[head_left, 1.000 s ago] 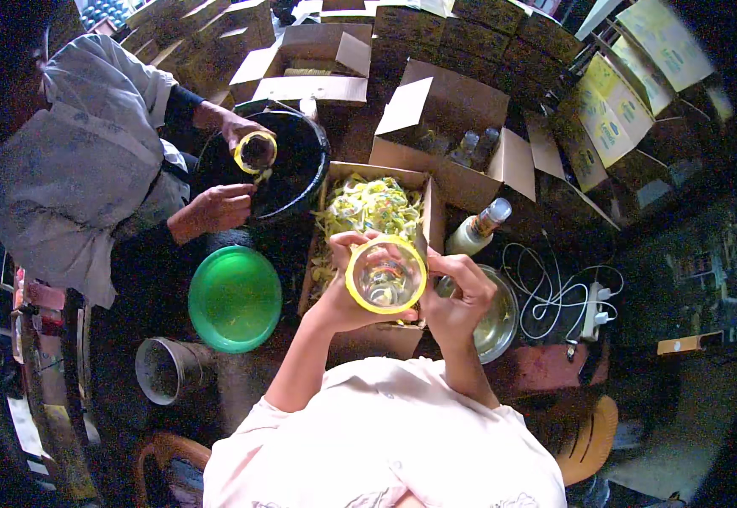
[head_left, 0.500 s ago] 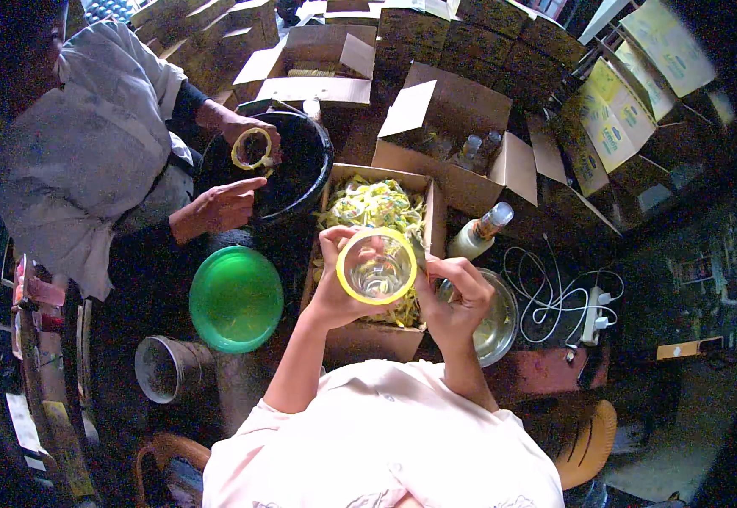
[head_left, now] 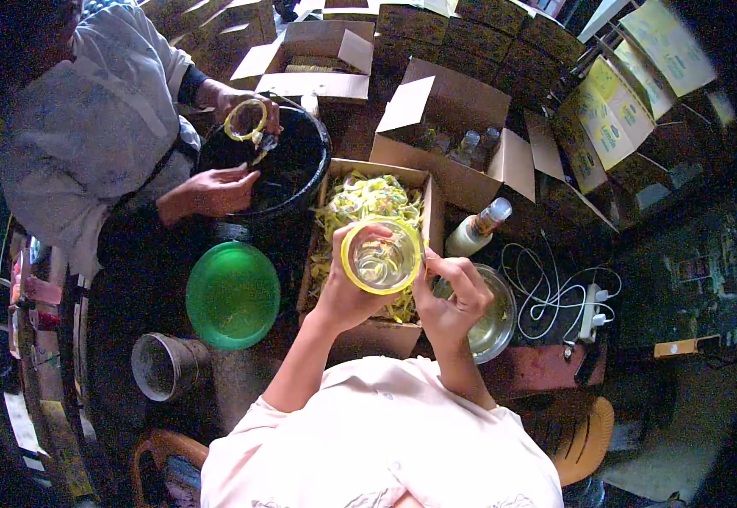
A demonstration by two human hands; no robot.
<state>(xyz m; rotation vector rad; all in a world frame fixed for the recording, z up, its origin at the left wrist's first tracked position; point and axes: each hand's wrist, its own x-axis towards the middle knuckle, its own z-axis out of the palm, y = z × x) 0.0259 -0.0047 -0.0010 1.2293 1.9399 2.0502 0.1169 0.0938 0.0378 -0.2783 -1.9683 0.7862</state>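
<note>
A clear, see-through cup (head_left: 379,267) with a yellow band round its rim is held in front of me, its mouth turned up toward me. My left hand (head_left: 345,292) wraps round its left side. At the rim's right edge, my right hand (head_left: 455,295) is closed in a pinch; whatever sits between those fingertips is too small to make out. Beneath both hands stands a cardboard box (head_left: 436,203) heaped with yellow and whitish strips (head_left: 377,199). Beside my right hand is a round clear bowl (head_left: 504,317), partly hidden by it.
At left, another person's hand (head_left: 237,110) holds a similar yellow-rimmed cup (head_left: 245,121) over a black tub (head_left: 322,173). A green basin (head_left: 233,296) and grey bucket (head_left: 155,368) stand nearer. Right are a bottle (head_left: 479,229), white cables (head_left: 538,292), and a carton (head_left: 445,93) of bottles.
My cup has tilted and shifted slightly up and right, with my right hand staying at its rim. The other person's lower hand has moved a little left, and their cup has risen.
</note>
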